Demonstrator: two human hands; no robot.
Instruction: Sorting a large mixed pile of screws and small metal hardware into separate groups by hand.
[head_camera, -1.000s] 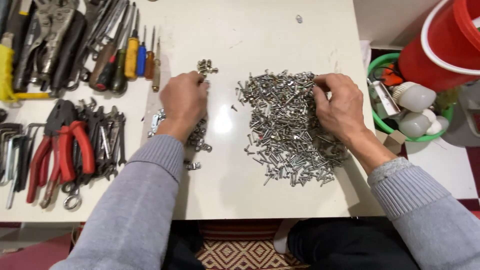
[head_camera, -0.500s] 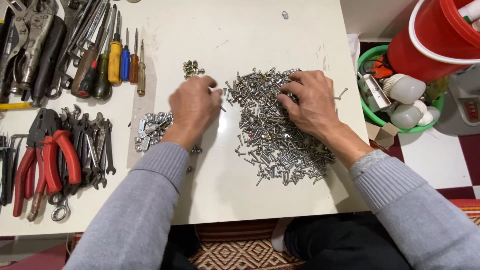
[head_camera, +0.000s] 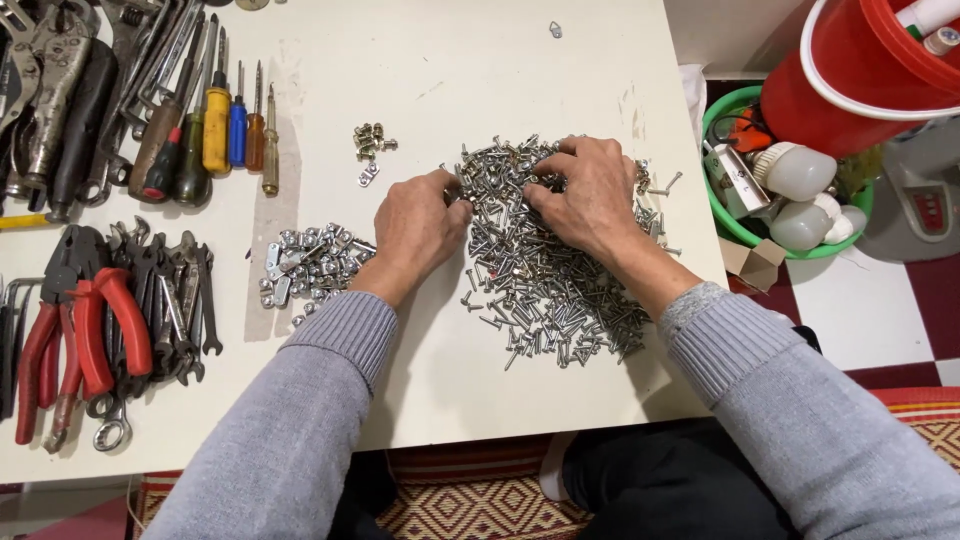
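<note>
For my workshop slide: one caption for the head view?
Both hands, left hand and right hand, pick through a pile of silver screws on a white table beside screwdrivers.

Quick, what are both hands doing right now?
Left hand: fingers curled at the edge of the screws; grip cannot be told.
Right hand: fingers down in the screws; grip cannot be told.

A white table (head_camera: 470, 60) carries a screw pile (head_camera: 545, 290), nuts (head_camera: 310, 262), screwdrivers (head_camera: 215, 125) and pliers (head_camera: 75, 330).

Both hands, left (head_camera: 420, 225) and right (head_camera: 590, 195), moved together onto the screw pile (head_camera: 545, 270).
</note>
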